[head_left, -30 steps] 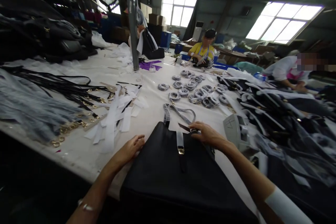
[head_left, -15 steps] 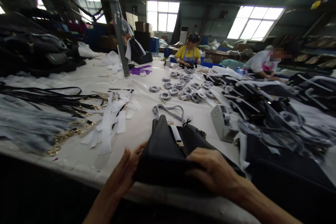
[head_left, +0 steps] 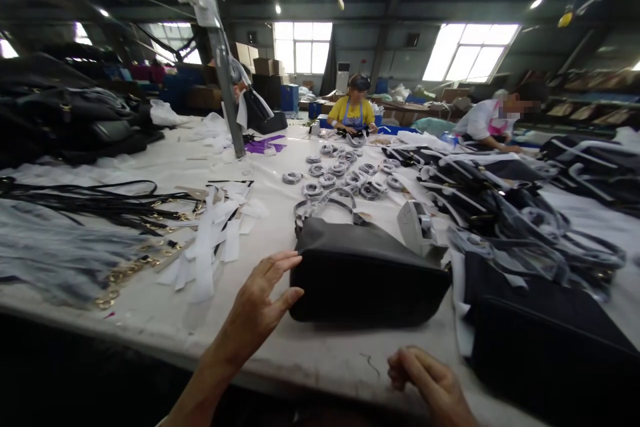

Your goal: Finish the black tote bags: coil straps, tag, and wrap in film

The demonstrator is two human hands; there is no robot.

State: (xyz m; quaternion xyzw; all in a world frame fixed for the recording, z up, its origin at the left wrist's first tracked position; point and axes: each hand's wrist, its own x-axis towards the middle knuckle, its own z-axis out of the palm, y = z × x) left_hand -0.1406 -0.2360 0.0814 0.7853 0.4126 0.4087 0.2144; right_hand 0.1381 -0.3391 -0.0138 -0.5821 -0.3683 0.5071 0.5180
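A black handbag [head_left: 367,287] lies on the table in front of me, its flat dark base facing me. Its grey-wrapped handle [head_left: 340,199] loops up behind it. My left hand [head_left: 263,297] is open at the bag's left end, fingertips and thumb on or very close to the corner. Apart from the bag, my right hand [head_left: 425,377] is closed in a loose curl over the table's front part, with nothing showing in it. Just left of that hand, a thin dark thread [head_left: 370,364] lies on the white table [head_left: 320,347].
Beyond the bag are several wrapped coiled straps [head_left: 327,180] and a tape dispenser [head_left: 417,227]. Black straps [head_left: 100,197] and white strips [head_left: 203,257] lie left. Another black bag [head_left: 545,327] and a heap of bags [head_left: 480,187] are right. Two people [head_left: 353,113] work across the table.
The bag has turned over, so its clasp side no longer shows and its base faces me. My right hand has let go and drawn back toward the table edge. My left hand has opened.
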